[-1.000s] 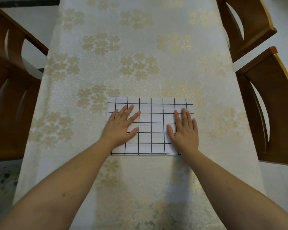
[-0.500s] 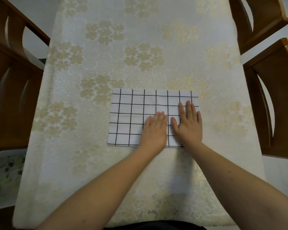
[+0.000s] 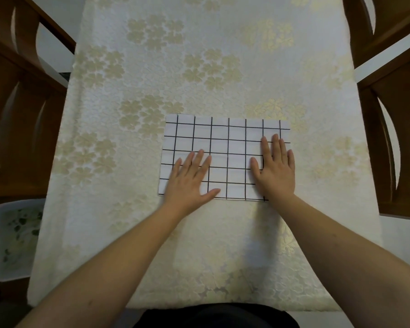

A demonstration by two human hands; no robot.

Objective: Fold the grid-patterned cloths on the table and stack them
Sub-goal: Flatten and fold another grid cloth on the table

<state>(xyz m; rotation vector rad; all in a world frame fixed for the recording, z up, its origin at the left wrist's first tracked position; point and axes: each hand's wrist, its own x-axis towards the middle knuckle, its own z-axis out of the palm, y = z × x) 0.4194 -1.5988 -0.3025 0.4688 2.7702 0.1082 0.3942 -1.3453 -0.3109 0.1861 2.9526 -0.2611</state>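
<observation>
A white cloth with a black grid [image 3: 225, 143] lies flat as a folded rectangle in the middle of the table. My left hand [image 3: 189, 181] rests flat on its near left part, fingers straight and spread, thumb along the near edge. On the right part of the cloth my right hand [image 3: 276, 169] presses flat with fingers straight and close together. Only this one grid cloth is in view.
The table wears a cream tablecloth with gold flower patterns [image 3: 199, 67]. Wooden chairs stand at the left [image 3: 21, 102] and right [image 3: 393, 129] sides. A white tray with green marks [image 3: 12, 237] sits low at the left, beside the table.
My left hand has slid from beside the right hand back to the left part of the cloth. The right hand has stayed on the right part.
</observation>
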